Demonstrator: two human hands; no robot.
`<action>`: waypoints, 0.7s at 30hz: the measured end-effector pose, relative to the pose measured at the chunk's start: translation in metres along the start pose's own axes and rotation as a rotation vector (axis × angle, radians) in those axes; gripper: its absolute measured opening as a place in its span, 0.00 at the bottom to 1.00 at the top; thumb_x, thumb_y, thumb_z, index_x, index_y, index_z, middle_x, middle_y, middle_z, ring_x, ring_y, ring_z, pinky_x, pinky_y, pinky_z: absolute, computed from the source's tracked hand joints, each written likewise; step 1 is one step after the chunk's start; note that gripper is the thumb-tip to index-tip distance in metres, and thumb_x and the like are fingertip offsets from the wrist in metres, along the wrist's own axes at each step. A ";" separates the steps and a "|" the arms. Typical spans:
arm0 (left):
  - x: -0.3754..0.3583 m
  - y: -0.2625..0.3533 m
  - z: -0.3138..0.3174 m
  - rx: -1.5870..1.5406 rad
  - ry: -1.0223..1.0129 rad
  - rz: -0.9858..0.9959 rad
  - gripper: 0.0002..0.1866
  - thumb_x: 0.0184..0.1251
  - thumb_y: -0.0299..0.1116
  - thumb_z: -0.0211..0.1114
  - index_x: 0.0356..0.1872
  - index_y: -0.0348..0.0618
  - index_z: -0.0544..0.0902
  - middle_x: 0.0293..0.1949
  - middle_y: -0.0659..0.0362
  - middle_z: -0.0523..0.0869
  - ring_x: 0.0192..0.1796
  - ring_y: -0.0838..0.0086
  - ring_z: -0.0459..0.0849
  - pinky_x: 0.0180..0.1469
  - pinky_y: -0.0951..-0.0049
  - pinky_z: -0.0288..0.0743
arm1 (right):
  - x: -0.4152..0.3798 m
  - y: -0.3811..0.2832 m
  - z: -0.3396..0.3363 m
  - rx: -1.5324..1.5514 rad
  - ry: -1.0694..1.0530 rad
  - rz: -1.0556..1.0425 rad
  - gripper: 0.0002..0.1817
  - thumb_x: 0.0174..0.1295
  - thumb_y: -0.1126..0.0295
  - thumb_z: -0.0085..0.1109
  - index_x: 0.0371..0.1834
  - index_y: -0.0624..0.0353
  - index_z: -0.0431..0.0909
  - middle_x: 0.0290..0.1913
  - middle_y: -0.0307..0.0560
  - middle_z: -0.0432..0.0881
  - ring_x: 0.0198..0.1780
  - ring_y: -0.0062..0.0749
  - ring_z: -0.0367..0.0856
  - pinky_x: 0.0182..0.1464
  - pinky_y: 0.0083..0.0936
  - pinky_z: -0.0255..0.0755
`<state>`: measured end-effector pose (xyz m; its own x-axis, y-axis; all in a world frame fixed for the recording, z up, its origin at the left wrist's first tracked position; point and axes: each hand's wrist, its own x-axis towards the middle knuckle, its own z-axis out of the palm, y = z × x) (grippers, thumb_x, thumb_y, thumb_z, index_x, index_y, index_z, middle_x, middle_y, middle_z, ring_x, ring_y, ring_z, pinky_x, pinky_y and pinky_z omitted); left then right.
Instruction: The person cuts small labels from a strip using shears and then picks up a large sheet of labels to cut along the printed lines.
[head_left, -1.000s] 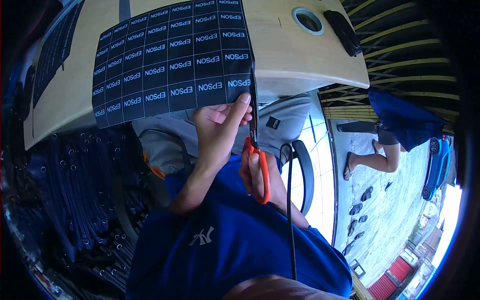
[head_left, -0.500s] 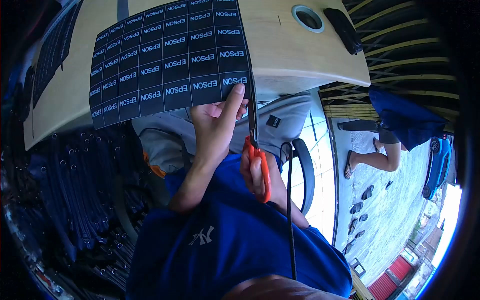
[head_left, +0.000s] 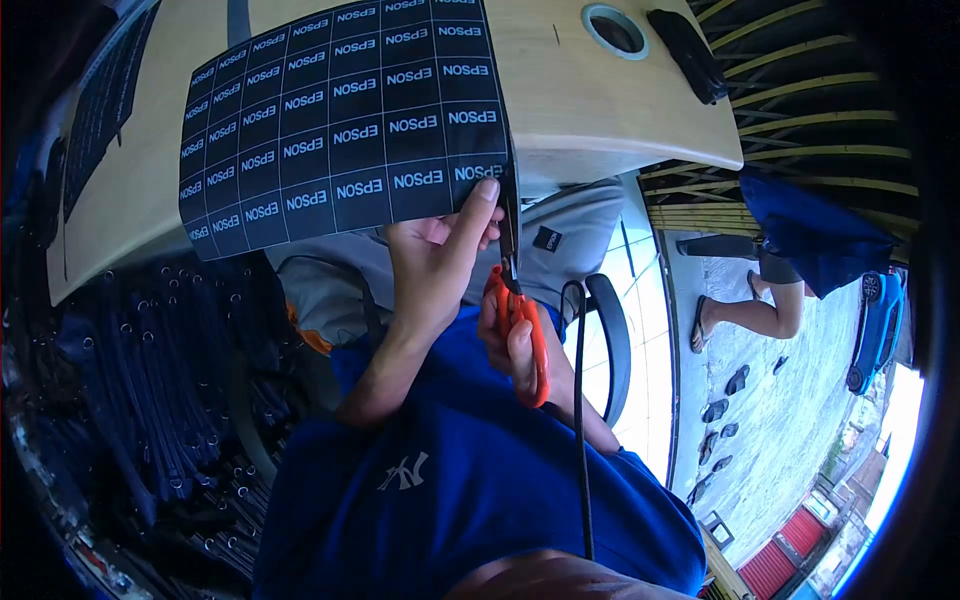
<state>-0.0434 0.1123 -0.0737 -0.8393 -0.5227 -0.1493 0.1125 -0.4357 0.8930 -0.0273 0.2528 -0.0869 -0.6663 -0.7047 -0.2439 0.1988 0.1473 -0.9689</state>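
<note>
A black sheet (head_left: 310,130) printed with a grid of white EPSON labels, upside down from here, lies partly on the table and juts past its near edge. My left hand (head_left: 435,260) pinches the sheet's near right corner, thumb on top and fingers beneath. Wrapped around the orange handles of a pair of scissors (head_left: 538,350) is my right hand (head_left: 515,330). The scissor blades point away from me along the sheet's right edge, close beside my left fingertips. How far the blades are parted is hard to see.
The pale wooden table (head_left: 590,110) has a round ringed hole (head_left: 615,32) and a dark pouch-like item (head_left: 688,55). Dark straps with metal rings (head_left: 160,370) hang at left. A black cord (head_left: 582,430) runs beside my right arm. Outside stand a person (head_left: 775,300) and a blue car (head_left: 876,330).
The sheet's near right corner and my left hand have shifted slightly right and toward me. The scissors and my right hand have moved a little to the right too.
</note>
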 end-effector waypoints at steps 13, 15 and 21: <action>0.007 0.002 -0.003 -0.074 0.031 0.037 0.08 0.61 0.30 0.65 0.33 0.34 0.81 0.26 0.59 0.82 0.25 0.83 0.78 0.28 0.84 0.69 | -0.015 0.002 -0.003 -0.047 0.068 0.013 0.37 0.57 0.31 0.37 0.27 0.62 0.64 0.22 0.42 0.65 0.24 0.27 0.65 0.26 0.25 0.60; 0.008 0.003 -0.003 -0.050 0.044 0.058 0.08 0.61 0.30 0.64 0.33 0.34 0.81 0.25 0.59 0.82 0.25 0.83 0.78 0.28 0.84 0.69 | -0.022 0.002 -0.007 -0.051 0.109 0.019 0.37 0.56 0.31 0.38 0.27 0.62 0.63 0.22 0.42 0.65 0.24 0.27 0.65 0.26 0.26 0.59; 0.009 0.003 -0.002 -0.016 0.044 0.117 0.07 0.61 0.29 0.64 0.33 0.34 0.81 0.25 0.59 0.83 0.25 0.83 0.78 0.27 0.84 0.70 | -0.040 -0.019 -0.021 -0.143 -0.024 0.046 0.39 0.52 0.28 0.42 0.29 0.62 0.64 0.20 0.41 0.63 0.20 0.29 0.64 0.25 0.26 0.58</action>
<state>-0.0493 0.1051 -0.0736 -0.7958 -0.6022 -0.0633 0.2169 -0.3811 0.8987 -0.0195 0.2921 -0.0596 -0.6415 -0.7109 -0.2883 0.1227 0.2759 -0.9533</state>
